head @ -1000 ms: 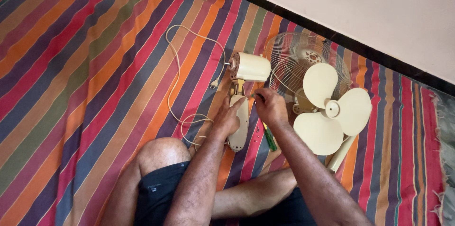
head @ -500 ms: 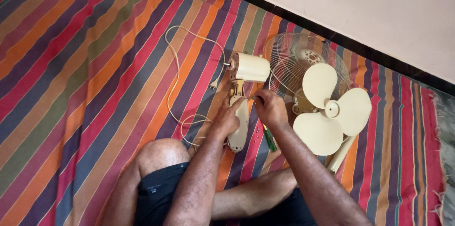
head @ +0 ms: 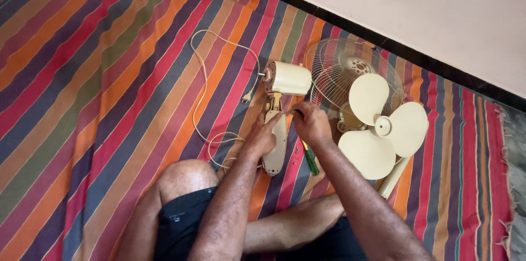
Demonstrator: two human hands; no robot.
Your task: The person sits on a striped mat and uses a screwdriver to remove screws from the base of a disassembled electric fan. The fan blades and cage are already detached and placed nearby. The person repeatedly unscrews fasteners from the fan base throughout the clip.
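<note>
cream fan base (head: 275, 146) half-covered, right hand (head: 311, 124) maybe pinching

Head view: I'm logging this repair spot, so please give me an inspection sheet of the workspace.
Surface: striped mat on the floor.
Job's things: cream fan motor housing above the fan base.
Clutter: three-blade fan blade on wire guard; green screwdriver; cream tube.
Hands: left hand rests on the base; right hand pinches at the neck.
Cables: white cord looped on the mat.
Surroundings: pale wall, dark skirting.
</note>
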